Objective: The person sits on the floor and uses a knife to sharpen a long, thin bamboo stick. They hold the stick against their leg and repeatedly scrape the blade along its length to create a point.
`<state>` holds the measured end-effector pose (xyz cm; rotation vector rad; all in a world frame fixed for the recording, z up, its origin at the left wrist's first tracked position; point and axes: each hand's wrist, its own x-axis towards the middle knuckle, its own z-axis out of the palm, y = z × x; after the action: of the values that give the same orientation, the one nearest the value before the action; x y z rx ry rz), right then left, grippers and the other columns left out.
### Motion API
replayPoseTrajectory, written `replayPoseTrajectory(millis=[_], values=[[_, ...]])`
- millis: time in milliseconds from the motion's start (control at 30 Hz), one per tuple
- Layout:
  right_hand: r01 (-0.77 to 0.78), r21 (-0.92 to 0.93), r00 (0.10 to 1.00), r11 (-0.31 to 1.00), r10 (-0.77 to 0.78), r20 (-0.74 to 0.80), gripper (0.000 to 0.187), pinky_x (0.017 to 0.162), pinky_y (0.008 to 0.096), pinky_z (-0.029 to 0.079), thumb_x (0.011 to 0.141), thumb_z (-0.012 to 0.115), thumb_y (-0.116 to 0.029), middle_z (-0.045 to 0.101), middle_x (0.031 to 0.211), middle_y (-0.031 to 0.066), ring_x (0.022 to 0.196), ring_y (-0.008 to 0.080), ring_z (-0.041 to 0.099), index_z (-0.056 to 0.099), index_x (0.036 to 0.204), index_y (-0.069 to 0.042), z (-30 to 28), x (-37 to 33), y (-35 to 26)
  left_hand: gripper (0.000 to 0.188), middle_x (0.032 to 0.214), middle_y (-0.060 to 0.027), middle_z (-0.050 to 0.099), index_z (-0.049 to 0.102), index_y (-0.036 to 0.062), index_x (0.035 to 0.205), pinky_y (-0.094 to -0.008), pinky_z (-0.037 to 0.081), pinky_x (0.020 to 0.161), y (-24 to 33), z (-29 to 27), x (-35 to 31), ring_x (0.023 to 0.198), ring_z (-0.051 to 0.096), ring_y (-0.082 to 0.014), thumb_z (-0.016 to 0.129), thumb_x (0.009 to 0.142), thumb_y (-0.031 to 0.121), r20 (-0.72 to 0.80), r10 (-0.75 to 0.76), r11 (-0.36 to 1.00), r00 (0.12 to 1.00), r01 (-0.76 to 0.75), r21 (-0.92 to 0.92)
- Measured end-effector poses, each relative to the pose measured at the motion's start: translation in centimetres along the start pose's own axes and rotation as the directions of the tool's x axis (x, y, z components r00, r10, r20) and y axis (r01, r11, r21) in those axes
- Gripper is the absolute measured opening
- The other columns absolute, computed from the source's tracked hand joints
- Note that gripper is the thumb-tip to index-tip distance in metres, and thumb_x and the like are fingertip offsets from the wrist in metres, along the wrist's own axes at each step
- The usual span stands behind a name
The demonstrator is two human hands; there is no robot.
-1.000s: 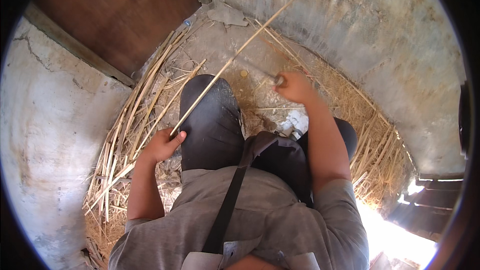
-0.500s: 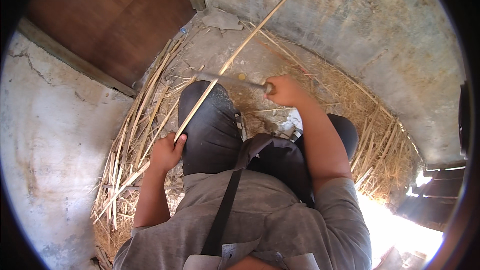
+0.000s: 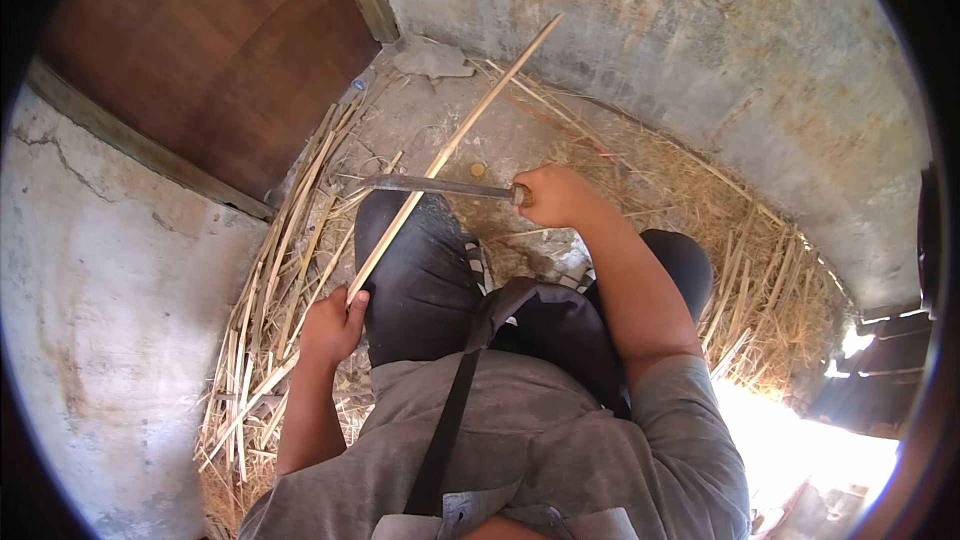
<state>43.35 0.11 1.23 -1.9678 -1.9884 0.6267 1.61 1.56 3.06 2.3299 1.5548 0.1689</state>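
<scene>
My left hand [image 3: 333, 328] is closed round the lower end of a long, pale bamboo strip [image 3: 462, 130]. The strip slants up and away to the right, passing over my left knee, with its thin far end in front of the wall. In my right hand [image 3: 556, 196] is the handle of a long-bladed knife [image 3: 440, 186]. Its blade points left and lies across the strip just beyond the knee. Whether the edge bites into the strip I cannot tell.
Several split strips [image 3: 262, 285] lie in a pile along the left wall. Shavings and more strips [image 3: 750, 280] cover the floor at right. A brown door panel [image 3: 215, 60] stands far left, a flat stone [image 3: 432, 58] near the corner. A stained wall [image 3: 680, 30] runs behind.
The knife and my right hand have moved slightly left and nearer to me, and the blade now looks sharp instead of blurred. The strip's far end has dipped a little lower in view.
</scene>
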Motion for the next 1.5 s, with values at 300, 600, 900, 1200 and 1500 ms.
replayPoseTrajectory(millis=[300,600,900,1200,1500], values=[[-0.263,0.207,0.937,0.942,0.3,-0.177,0.04,0.085,0.0495,0.053,0.081,0.075,-0.032,0.071,0.098,0.0242,0.097,0.043,0.067,0.069,0.105,-0.001,-2.3,-0.7,4.0,0.054,0.069,-0.0296,0.061,0.057,-0.0018,0.083,-0.0563,0.046,0.064,-1.8,1.0,0.0,0.071,0.061,-0.052,0.049,0.105,0.047,-0.016,0.047,0.998,0.999,-0.047,-0.039],[0.054,-0.013,0.999,0.998,-0.054,0.001,0.037,0.084,0.0504,0.054,0.081,0.074,-0.034,0.07,0.095,0.022,0.099,0.0399,0.068,0.07,0.105,-0.005,0.8,0.1,-0.3,0.053,0.069,-0.0281,0.06,0.057,0.0,0.082,-0.0564,0.045,0.063,-1.9,-0.2,-0.7,0.071,0.061,-0.0514,0.048,0.105,0.047,-0.028,0.045,0.999,0.999,-0.045,-0.028],[-0.335,0.189,0.904,0.923,0.371,-0.211,0.052,0.092,0.0486,0.052,0.084,0.075,-0.039,0.069,0.114,0.0248,0.109,0.0438,0.065,0.068,0.118,-0.001,-1.2,-0.4,5.9,0.053,0.064,-0.0248,0.059,0.057,0.0023,0.077,-0.0546,0.045,0.058,-4.9,-0.8,-1.8,0.065,0.06,-0.0493,0.049,0.104,0.048,-0.035,0.046,0.999,0.998,-0.045,0.023],[-0.061,0.064,0.994,0.996,0.067,-0.081,0.044,0.088,0.0497,0.053,0.083,0.075,-0.037,0.071,0.102,0.0228,0.1,0.042,0.067,0.071,0.111,-0.004,-0.1,0.0,2.8,0.049,0.061,-0.0233,0.058,0.055,0.0026,0.077,-0.0531,0.044,0.054,-7.8,-1.0,-3.9,0.061,0.059,-0.0477,0.053,0.102,0.044,-0.119,0.071,0.997,0.99,-0.066,0.041],[-0.274,0.13,0.907,0.953,0.301,-0.295,0.041,0.087,0.0509,0.053,0.083,0.075,-0.037,0.071,0.104,0.0207,0.103,0.0423,0.066,0.07,0.108,-0.005,0.3,-0.2,6.1,0.048,0.058,-0.0213,0.055,0.054,0.0032,0.073,-0.0514,0.042,0.05,-10.8,-2.1,-6.4,0.056,0.057,-0.0459,0.057,0.101,0.042,-0.147,0.072,0.997,0.986,-0.065,0.052]])
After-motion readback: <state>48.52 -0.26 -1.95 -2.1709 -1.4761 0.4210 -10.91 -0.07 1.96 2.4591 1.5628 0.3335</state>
